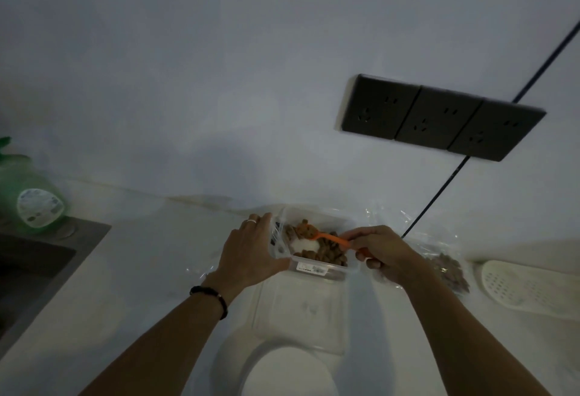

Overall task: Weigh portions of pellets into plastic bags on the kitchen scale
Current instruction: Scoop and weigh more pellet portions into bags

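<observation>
Against a pale wall, one white counter (141, 270), with one dark sink (34, 267) cut off at the left edge. On the wall, one dark panel of three sockets (439, 116), crossed behind by one thin dark cable (439, 194). At lower centre, one white round kitchen scale (282, 370), cut off by the bottom edge, display not to be seen. Two forearms reaching forward, so two hands. At far left, one green bottle (28, 204) with a pale label, blurred and partly out of view. At right, one white perforated dish (527, 285), cut off by the right edge. Between the hands, one clear plastic box (317, 267) holding brown pellets (329, 254) and one white lump, hard to identify. Left hand (251, 254) with straight fingers laid flat against the left side of the box, wearing one ring and one dark bead bracelet (210, 298) on the wrist. Right hand (383, 254) with fingers curled tight around the handle of one orange scoop (332, 238), its bowl heaped with pellets and raised over the box. Just right of that hand, one clear plastic bag (448, 270) lying on the counter with pellets inside, partly hidden by the wrist. More clear film near the box, too faint to count.
</observation>
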`<move>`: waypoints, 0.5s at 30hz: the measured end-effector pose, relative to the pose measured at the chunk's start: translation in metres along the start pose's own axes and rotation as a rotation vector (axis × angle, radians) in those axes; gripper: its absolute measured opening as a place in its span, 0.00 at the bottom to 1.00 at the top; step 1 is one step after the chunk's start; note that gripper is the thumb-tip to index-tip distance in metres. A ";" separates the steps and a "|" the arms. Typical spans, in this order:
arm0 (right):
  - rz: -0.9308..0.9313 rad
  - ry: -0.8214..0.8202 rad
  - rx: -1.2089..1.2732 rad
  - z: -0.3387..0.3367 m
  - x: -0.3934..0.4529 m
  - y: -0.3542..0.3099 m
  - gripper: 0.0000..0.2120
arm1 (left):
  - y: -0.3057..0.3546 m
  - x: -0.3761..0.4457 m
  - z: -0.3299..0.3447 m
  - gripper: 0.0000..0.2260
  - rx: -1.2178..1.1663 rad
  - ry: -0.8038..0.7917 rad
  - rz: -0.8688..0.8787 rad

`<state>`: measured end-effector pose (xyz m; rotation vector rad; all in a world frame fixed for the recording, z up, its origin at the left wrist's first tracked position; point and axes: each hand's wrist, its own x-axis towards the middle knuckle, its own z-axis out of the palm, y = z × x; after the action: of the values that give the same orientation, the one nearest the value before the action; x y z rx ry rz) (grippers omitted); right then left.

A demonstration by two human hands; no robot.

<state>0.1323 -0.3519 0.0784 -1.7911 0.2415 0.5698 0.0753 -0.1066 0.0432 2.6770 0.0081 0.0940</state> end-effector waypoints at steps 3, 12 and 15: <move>-0.043 0.006 -0.019 -0.006 -0.010 -0.009 0.11 | 0.005 0.002 0.001 0.40 0.016 0.000 0.009; -0.537 0.033 -0.736 0.023 -0.030 -0.039 0.12 | 0.019 0.008 -0.004 0.45 -0.133 -0.001 0.000; -0.620 0.072 -0.841 0.028 -0.035 -0.040 0.14 | 0.019 0.008 -0.004 0.45 -0.157 0.019 0.002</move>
<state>0.1129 -0.3176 0.1239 -2.5328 -0.5821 0.1446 0.0827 -0.1215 0.0553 2.5189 0.0044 0.1163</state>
